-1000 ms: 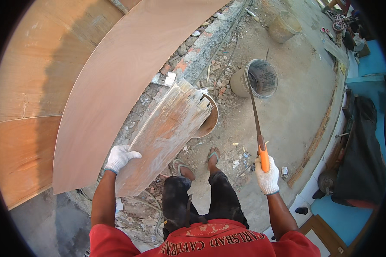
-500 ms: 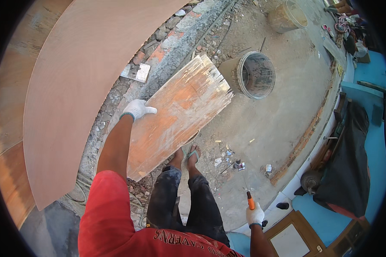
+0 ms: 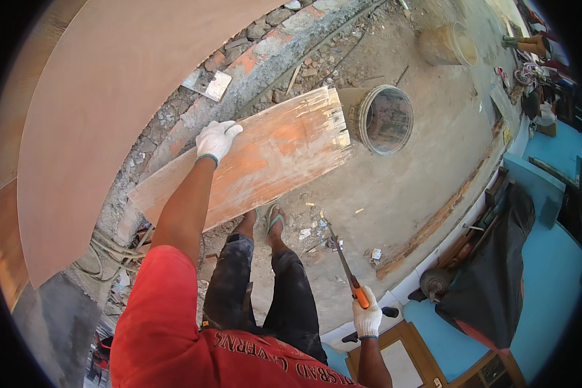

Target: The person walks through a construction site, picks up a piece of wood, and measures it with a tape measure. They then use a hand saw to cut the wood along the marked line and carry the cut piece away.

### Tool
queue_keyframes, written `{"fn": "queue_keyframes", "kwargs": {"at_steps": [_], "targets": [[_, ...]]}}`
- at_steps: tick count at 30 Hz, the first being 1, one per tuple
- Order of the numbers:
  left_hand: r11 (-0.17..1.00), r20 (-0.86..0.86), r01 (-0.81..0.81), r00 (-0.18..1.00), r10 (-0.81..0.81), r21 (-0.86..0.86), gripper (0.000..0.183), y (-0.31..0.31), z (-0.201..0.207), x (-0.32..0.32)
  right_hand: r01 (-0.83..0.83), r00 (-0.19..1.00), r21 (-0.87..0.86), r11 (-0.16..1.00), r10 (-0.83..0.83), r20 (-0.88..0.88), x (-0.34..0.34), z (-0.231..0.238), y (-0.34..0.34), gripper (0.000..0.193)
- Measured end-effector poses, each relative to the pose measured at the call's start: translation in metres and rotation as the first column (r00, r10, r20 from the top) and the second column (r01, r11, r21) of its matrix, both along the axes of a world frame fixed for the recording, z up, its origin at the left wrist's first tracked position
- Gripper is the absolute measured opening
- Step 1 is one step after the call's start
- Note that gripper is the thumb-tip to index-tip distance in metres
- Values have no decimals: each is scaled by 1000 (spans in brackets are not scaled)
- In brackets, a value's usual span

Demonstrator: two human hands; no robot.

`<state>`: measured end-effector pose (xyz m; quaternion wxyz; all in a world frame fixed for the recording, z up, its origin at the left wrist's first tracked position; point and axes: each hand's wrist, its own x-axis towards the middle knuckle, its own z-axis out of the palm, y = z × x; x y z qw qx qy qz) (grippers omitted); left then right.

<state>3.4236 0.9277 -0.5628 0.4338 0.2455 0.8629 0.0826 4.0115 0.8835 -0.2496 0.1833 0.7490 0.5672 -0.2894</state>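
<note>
In a white work glove, my left hand (image 3: 217, 140) grips the upper long edge of a worn plywood board (image 3: 271, 152), its thumb lying over the face. The board is orange-brown with pale smears, and its right end is splintered and ragged. It is tilted in front of my legs. My right hand (image 3: 367, 315), gloved too, is closed round the orange handle of a handsaw (image 3: 344, 258) at the lower right. The narrow saw blade points up and away, apart from the board.
Beyond the board's ragged end a dirty bucket (image 3: 387, 120) lies tipped, with another bucket (image 3: 456, 44) farther off. A large curved plywood sheet (image 3: 110, 129) fills the left. Rubble (image 3: 161, 123) lines a broken concrete edge. A dark cover (image 3: 488, 265) drapes things by the blue wall at right.
The board has turned clockwise and lies flatter across the view, with my left hand still on its edge. The saw has swung up and left, so its blade now shows plainly.
</note>
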Motion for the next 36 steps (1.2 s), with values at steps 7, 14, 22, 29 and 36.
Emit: {"fn": "queue_keyframes", "kwargs": {"at_steps": [7,14,22,29,36], "targets": [[992,-415,88,902,-117,-88,83,-10,-1,47,214,943,296,931,-118,-312,-16,39,81,52],[995,-513,64,853,-97,-82,84,-18,4,152,14,847,130,991,57,-529,27,-2,162,65],[998,-739,-18,673,-36,-65,80,-8,-61,221,-111,661,184,977,211,-720,-1,-178,184,63],[999,-792,-18,610,-21,-40,78,-16,-77,236,-43,654,-61,997,-18,-756,21,-215,174,63],[1000,-824,-16,567,-9,-22,76,-14,-82,237,-116,716,10,993,91,-693,42,-282,157,64]]}}
